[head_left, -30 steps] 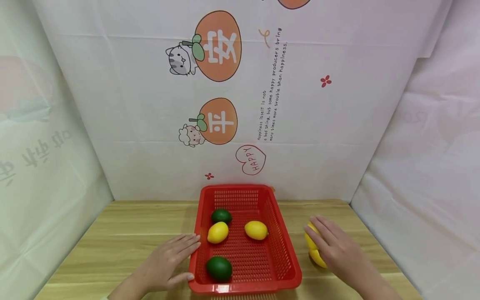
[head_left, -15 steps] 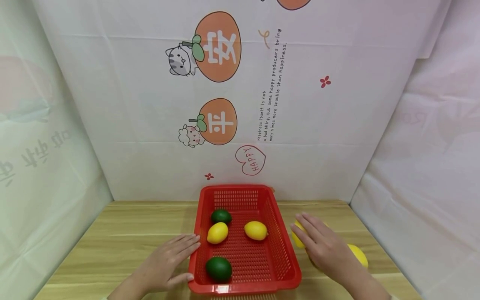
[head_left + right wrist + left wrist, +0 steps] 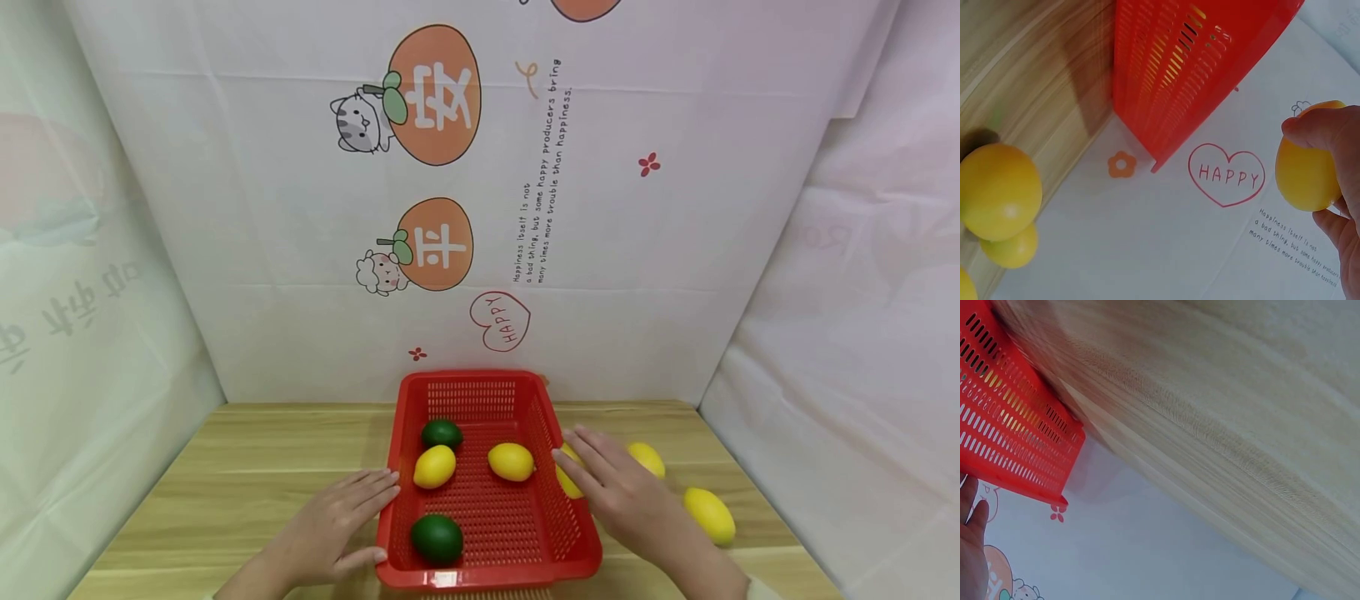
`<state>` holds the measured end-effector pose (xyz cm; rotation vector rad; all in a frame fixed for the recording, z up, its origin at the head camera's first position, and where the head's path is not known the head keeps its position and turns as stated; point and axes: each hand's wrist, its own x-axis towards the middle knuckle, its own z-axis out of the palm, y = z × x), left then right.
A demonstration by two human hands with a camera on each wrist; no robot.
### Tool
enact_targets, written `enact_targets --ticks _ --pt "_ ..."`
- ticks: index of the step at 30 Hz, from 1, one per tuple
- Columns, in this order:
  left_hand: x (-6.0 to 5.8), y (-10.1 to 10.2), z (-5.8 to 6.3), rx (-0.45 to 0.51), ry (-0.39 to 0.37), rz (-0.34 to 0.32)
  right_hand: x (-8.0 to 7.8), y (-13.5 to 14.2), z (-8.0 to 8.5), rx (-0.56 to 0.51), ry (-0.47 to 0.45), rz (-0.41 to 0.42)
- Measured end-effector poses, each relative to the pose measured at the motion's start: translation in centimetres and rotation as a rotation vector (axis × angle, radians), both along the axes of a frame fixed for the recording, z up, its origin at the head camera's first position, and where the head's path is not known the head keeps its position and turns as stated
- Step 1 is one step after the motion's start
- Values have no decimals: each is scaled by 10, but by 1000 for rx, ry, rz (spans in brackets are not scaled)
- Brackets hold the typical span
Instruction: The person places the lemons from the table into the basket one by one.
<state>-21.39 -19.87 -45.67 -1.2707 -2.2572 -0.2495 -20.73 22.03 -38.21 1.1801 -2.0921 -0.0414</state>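
Left fingers (image 3: 377,500) straight, right fingers (image 3: 588,457) curled

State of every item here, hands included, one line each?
Basket: upright, uncovered, partly filled
Green fruits: two, lying in the basket
Inner lemons: two, lying in the basket
Held lemon: lifted
Loose lemons: lying right of the basket
Left hand: resting on the basket's left side
Right hand: gripping the held lemon

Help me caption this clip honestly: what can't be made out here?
Held lemon: head view, partly behind the right hand.
Left hand: left wrist view, cropped by the left edge.
Inside of the red basket: left wrist view, hidden by its slotted wall, bar colour glimpses.
Lowest yellow fruit: right wrist view, cut off by the left edge.
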Motion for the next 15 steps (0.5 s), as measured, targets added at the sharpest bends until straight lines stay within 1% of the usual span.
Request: enact_targets --ticks 9,15 --pt "-1 0 -1 1 14 -6 -5 -13 -5 28 -60 -3" --pt "0 0 0 6 17 -6 -9 -22 -9 20 -44 36"
